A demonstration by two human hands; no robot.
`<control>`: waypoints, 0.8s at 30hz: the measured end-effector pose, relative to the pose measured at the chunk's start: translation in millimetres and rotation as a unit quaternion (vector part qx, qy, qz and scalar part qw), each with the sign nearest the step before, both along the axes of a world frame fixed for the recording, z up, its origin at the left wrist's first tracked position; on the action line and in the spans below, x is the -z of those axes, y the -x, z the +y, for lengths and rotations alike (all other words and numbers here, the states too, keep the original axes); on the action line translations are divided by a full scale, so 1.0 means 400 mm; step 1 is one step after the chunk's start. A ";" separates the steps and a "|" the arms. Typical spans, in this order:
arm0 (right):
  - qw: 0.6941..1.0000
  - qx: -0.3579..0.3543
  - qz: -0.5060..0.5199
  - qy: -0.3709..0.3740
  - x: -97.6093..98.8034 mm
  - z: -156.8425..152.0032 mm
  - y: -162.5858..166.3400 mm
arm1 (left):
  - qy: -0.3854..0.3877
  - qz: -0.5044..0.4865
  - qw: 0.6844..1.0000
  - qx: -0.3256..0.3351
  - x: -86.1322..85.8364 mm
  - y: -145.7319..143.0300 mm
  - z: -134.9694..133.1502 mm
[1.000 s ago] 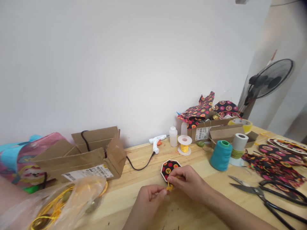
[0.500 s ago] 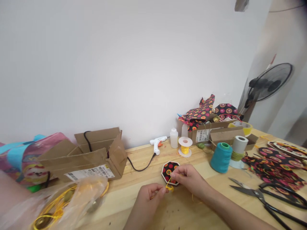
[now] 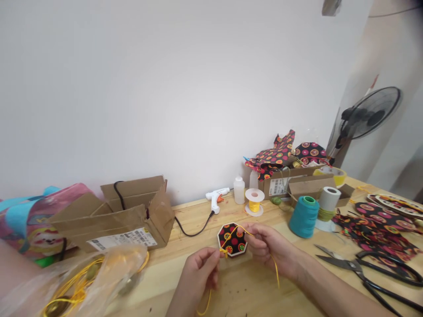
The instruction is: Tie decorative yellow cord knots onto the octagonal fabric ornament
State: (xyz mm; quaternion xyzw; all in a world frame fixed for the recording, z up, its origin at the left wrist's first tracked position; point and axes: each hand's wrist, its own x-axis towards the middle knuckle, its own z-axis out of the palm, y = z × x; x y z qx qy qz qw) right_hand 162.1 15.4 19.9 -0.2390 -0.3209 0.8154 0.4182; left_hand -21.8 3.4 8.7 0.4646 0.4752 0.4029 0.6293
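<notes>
Thin yellow cord (image 3: 230, 237) runs between my two hands, with a small knot or loop of it at my left fingertips. My left hand (image 3: 203, 268) is closed, thumb and forefinger pinching the cord. A loose tail hangs below that hand. My right hand (image 3: 269, 246) also grips the cord, which passes over its fingers and dangles in a second tail. Just behind the cord is an octagonal piece (image 3: 235, 243) with dark patterned fabric and a white rim. Whether the cord is fastened to this piece I cannot tell.
Large black-handled scissors (image 3: 358, 268) lie at the right, near a teal thread cone (image 3: 304, 218). Behind stand a yellow cord spool (image 3: 254, 204), a white bottle (image 3: 239, 190) and a glue gun (image 3: 216, 199). Cardboard box (image 3: 128, 220) and plastic bag (image 3: 115, 273) are at left.
My right hand has moved slightly right and turned, drawing the cord out from my left hand. My left hand has shifted a little left. The octagonal piece shows more and sits turned differently.
</notes>
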 end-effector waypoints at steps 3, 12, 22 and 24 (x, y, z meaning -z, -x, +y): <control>1.000 -0.019 -0.002 -0.013 -0.001 -0.005 0.001 | 0.020 0.034 0.999 0.005 -0.012 -0.011 -0.009; 0.995 -0.013 -0.072 -0.060 -0.008 -0.017 0.011 | -0.002 0.024 1.000 -0.004 -0.010 -0.013 -0.010; 0.902 0.004 -0.349 -0.252 0.014 -0.039 0.060 | -0.018 0.068 0.997 0.042 -0.008 -0.026 -0.021; 0.854 0.024 -0.410 -0.319 0.026 -0.042 0.066 | -0.011 0.068 0.997 0.046 -0.017 -0.028 -0.024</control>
